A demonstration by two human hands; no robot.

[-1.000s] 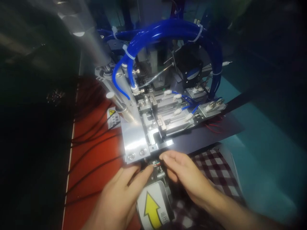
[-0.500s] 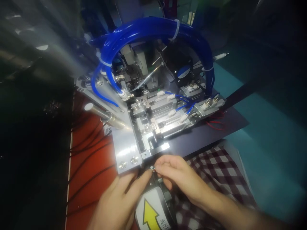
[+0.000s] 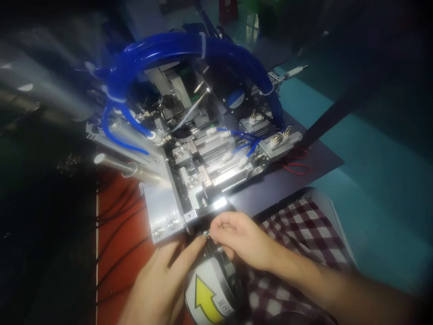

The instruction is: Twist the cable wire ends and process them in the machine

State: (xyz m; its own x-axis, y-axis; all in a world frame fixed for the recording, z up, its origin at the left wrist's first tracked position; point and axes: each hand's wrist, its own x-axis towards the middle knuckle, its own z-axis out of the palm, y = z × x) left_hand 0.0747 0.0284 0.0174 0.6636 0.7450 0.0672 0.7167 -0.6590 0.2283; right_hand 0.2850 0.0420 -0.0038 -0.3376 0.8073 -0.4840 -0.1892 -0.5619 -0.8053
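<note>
Just below the front edge of a metal machine (image 3: pixel 216 178), both hands meet at a small shiny part (image 3: pixel 207 234). The thumb and index finger of my right hand (image 3: pixel 237 234) pinch together at the part's right side. My left hand (image 3: pixel 165 266) reaches in from the lower left, its thumb tip touching the part's left side, its other fingers partly hidden under the metal plate (image 3: pixel 165 212). Beneath the hands is a rounded housing with a white label and yellow arrow (image 3: pixel 206 298).
A thick blue tube bundle (image 3: pixel 189 45) arches over the machine. A metal post (image 3: pixel 115 164) sticks out at the left above the red surface (image 3: pixel 115 253). Checkered cloth (image 3: pixel 304 234) lies at the lower right, and red wires (image 3: pixel 296 168) hang at the machine's right end.
The view has shifted, so the machine and both hands appear further left. Both hands keep nearly the same pose around the small part.
</note>
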